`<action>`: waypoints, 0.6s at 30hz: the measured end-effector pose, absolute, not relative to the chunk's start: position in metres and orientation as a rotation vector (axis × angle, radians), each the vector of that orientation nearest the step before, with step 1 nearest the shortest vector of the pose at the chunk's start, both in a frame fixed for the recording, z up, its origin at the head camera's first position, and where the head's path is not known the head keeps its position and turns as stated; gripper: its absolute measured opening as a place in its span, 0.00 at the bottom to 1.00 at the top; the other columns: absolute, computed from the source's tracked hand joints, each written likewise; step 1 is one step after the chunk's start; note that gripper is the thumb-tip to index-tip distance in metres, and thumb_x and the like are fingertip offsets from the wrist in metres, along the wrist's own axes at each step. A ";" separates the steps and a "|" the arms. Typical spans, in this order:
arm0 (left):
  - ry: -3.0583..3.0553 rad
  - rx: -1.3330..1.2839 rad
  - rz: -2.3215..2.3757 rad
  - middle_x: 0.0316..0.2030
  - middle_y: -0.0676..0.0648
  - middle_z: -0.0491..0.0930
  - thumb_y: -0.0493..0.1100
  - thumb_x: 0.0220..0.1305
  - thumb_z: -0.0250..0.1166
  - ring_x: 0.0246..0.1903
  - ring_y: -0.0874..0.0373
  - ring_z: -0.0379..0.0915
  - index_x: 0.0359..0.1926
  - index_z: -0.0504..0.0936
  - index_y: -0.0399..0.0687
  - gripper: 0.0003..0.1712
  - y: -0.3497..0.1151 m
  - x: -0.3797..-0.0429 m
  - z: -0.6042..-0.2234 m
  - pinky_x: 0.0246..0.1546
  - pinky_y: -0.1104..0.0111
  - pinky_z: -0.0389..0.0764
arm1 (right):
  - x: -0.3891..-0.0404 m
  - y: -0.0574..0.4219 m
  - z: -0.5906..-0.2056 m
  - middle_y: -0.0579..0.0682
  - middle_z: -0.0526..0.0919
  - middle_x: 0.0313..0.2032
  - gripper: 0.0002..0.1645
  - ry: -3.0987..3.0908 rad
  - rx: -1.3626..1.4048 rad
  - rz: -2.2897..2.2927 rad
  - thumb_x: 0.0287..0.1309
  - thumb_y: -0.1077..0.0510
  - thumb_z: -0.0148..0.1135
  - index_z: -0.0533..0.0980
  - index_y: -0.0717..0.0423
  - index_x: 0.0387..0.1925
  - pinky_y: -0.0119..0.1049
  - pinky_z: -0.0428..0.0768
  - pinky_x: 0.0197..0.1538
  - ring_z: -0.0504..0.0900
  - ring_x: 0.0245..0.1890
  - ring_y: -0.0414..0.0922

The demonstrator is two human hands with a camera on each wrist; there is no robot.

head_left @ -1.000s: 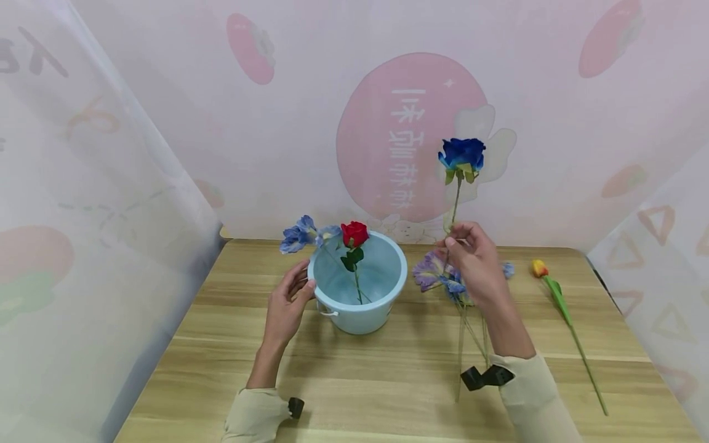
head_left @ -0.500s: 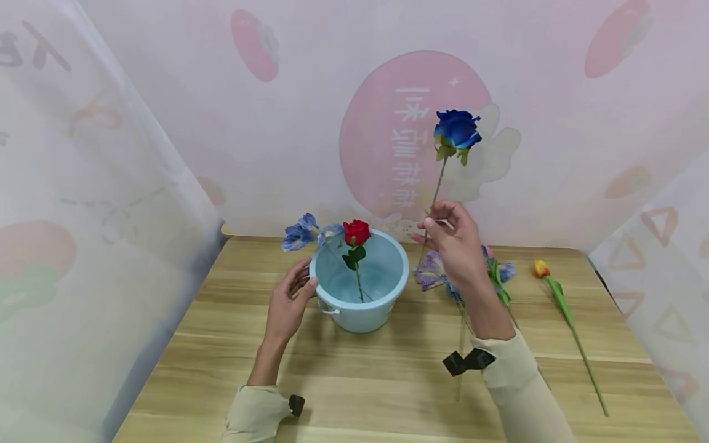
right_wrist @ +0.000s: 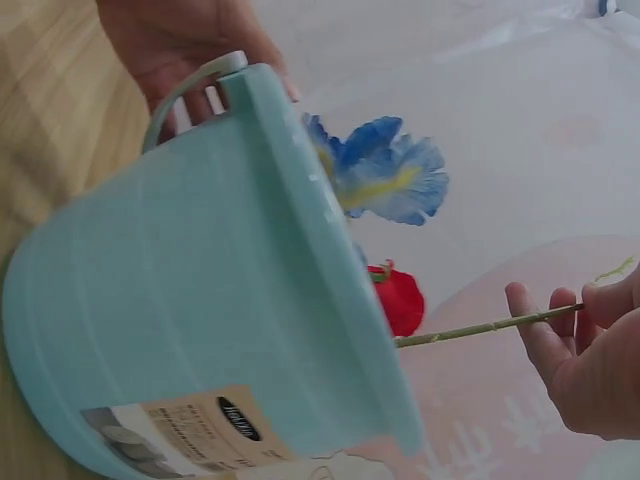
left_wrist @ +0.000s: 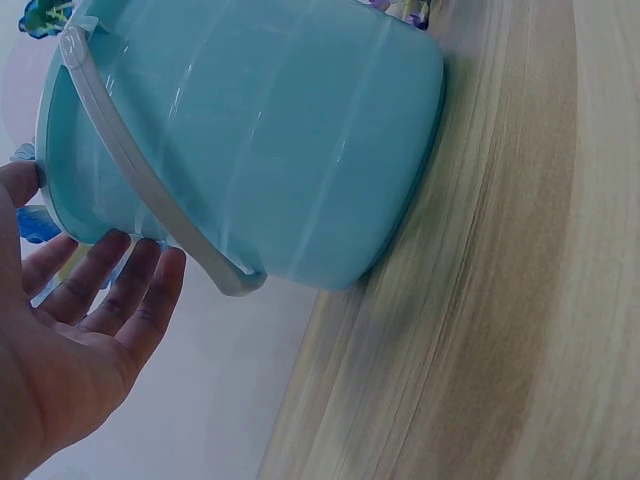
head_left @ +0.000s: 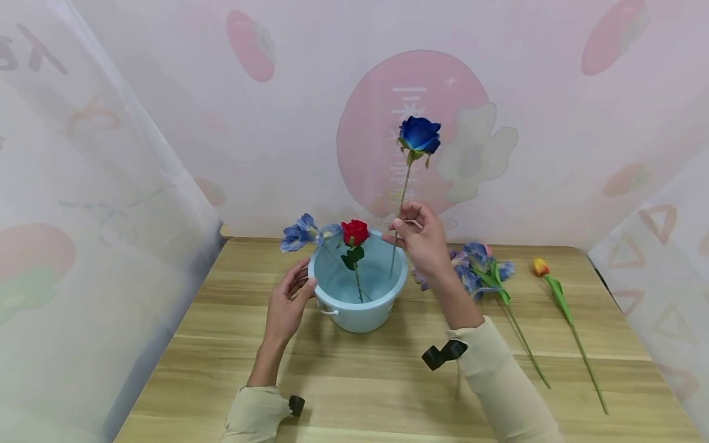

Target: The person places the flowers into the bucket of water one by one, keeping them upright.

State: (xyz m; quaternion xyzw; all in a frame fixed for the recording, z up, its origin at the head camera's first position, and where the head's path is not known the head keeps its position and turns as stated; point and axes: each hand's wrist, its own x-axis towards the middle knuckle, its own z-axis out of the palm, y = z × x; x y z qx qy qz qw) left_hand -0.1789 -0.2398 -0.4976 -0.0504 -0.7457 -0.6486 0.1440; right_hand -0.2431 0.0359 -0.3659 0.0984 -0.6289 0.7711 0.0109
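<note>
In the head view a light blue bucket [head_left: 360, 319] stands upright on the table. My left hand [head_left: 288, 304] holds its left side, thumb at the rim and fingers against the outer wall. A blue artificial rose [head_left: 420, 135] is raised upright by my right hand [head_left: 423, 240], which pinches the stem between thumb and fingers. The stem's lower part reaches past the rim into the bucket's mouth, as the right wrist view shows with the stem [right_wrist: 470, 330]. Inside the bucket lean a red rose [head_left: 355, 232] and a blue iris [head_left: 301, 234], its petals hanging over the rim.
Right of the bucket lies a pile of blue and purple irises [head_left: 473, 264], partly behind my right forearm. A green-stemmed flower [head_left: 523, 335] lies against it. Farther right rests a yellow-red tulip [head_left: 570, 326]. A printed curtain [head_left: 299, 154] borders the wooden table [head_left: 354, 381].
My right hand has carried the blue rose up and left, from above the flower pile to over the bucket, its stem end now inside. The left hand stays at the bucket.
</note>
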 end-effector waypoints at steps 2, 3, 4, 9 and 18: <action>-2.149 -0.145 -1.869 0.68 0.35 0.80 0.43 0.79 0.65 0.65 0.36 0.79 0.77 0.74 0.48 0.29 -0.240 -0.179 -0.498 0.47 0.74 0.90 | -0.245 0.029 -0.371 0.50 0.73 0.46 0.12 -1.995 0.284 2.405 0.77 0.72 0.55 0.69 0.62 0.57 0.45 0.92 0.54 0.83 0.46 0.43; -2.149 -0.145 -1.869 0.68 0.35 0.80 0.43 0.79 0.65 0.65 0.36 0.79 0.77 0.73 0.48 0.29 -0.240 -0.178 -0.498 0.47 0.74 0.90 | -0.247 0.027 -0.375 0.50 0.73 0.46 0.12 -2.008 0.271 2.409 0.77 0.72 0.55 0.69 0.62 0.57 0.45 0.92 0.54 0.83 0.46 0.43; -2.149 -0.145 -1.870 0.68 0.35 0.80 0.43 0.79 0.65 0.65 0.36 0.79 0.77 0.73 0.48 0.29 -0.240 -0.178 -0.498 0.47 0.74 0.90 | -0.248 0.024 -0.378 0.51 0.73 0.46 0.13 -2.021 0.261 2.412 0.77 0.72 0.55 0.69 0.62 0.57 0.46 0.92 0.54 0.83 0.47 0.44; -2.147 -0.139 -1.867 0.67 0.35 0.80 0.43 0.79 0.66 0.65 0.37 0.80 0.76 0.74 0.48 0.29 -0.240 -0.178 -0.499 0.47 0.75 0.90 | -0.252 0.015 -0.393 0.52 0.73 0.47 0.14 -2.094 0.209 2.419 0.78 0.71 0.54 0.69 0.60 0.59 0.51 0.91 0.57 0.82 0.50 0.49; -2.142 -0.150 -1.861 0.67 0.36 0.81 0.44 0.79 0.66 0.64 0.38 0.80 0.76 0.75 0.49 0.29 -0.241 -0.180 -0.499 0.48 0.73 0.90 | -0.257 0.004 -0.407 0.53 0.73 0.46 0.17 -2.154 0.180 2.413 0.74 0.75 0.56 0.71 0.65 0.61 0.56 0.88 0.61 0.83 0.43 0.44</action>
